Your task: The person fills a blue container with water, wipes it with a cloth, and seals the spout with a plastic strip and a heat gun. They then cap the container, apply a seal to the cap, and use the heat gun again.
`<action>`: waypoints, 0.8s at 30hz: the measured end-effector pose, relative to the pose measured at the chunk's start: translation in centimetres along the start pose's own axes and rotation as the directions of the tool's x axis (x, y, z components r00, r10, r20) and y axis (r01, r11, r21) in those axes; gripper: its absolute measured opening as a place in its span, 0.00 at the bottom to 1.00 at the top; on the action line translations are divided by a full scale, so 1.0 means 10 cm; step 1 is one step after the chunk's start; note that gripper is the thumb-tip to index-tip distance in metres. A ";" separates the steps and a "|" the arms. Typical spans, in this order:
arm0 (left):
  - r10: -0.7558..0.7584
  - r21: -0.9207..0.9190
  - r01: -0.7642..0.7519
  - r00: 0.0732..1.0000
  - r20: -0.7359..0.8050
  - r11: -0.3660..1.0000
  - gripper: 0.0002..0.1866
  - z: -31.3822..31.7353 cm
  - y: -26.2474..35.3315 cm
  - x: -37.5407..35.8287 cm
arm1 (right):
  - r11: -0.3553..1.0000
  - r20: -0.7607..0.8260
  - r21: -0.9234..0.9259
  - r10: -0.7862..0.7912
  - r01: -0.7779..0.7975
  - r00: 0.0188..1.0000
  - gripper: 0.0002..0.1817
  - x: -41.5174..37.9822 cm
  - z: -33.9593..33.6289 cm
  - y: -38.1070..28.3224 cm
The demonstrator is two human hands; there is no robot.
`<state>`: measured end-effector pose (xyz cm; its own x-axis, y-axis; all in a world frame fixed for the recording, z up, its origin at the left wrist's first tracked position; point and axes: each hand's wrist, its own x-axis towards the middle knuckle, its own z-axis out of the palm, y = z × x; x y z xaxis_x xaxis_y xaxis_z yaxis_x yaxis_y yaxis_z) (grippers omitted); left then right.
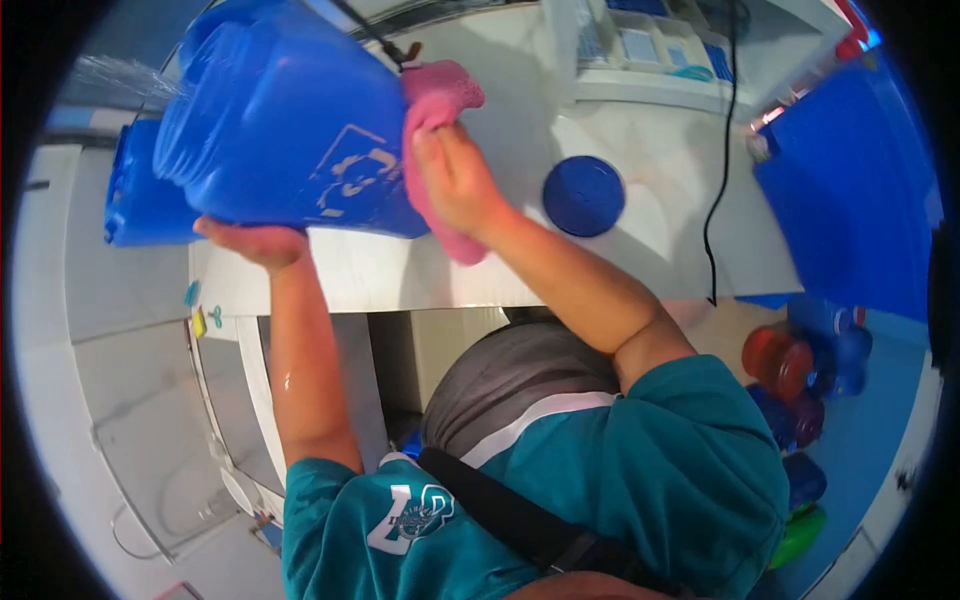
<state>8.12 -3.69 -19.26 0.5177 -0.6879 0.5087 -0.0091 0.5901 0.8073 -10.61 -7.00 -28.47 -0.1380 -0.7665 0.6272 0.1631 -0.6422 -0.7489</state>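
Note:
A large blue plastic drum (290,130) is tilted above the white counter, its wide threaded mouth facing left. My left hand (255,243) bears it from below near the mouth, with the palm up; part of the fingers is hidden behind the drum. A pink cloth (440,95) is bunched in my right hand (455,180), pressed to the drum's base end. Flat on the counter, right of my right forearm, lies a round dark blue lid (584,196). What looks like water (125,75) streaks beside the mouth at upper left.
A second blue container (150,190) stands at the left, behind the drum. The white counter (400,280) runs across. On it are a cabinet with an organiser tray (650,50) and a black cable (717,200). Several coloured jugs (780,362) stand low at right.

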 end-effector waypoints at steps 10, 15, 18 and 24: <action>-0.358 0.667 -0.054 0.810 0.465 0.743 0.38 0.04 -0.54 -1.97 | 0.300 0.120 0.932 0.276 -0.204 0.954 0.25 0.08 -1.54 -1.27; -0.518 0.734 -0.408 0.525 0.675 0.544 0.68 1.34 -0.94 -1.65 | 0.457 -0.147 0.881 0.014 0.125 0.989 0.37 0.06 -2.31 -1.68; -0.847 0.768 -0.555 0.196 0.494 0.320 0.78 1.81 -0.94 -1.54 | 0.680 -0.361 0.713 0.149 0.170 0.921 0.37 0.22 -2.13 -1.82; -0.814 0.780 0.238 0.112 0.569 0.578 0.33 1.59 -1.17 -1.26 | 0.599 -0.029 0.794 0.213 -0.107 0.977 0.29 -0.15 -2.51 -1.36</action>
<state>-11.94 -8.62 -30.36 -0.4215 -0.7984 -0.4300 -0.5494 -0.1524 0.8215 -37.13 2.90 -24.62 -0.1283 -0.8853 0.4469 0.8880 -0.3032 -0.3458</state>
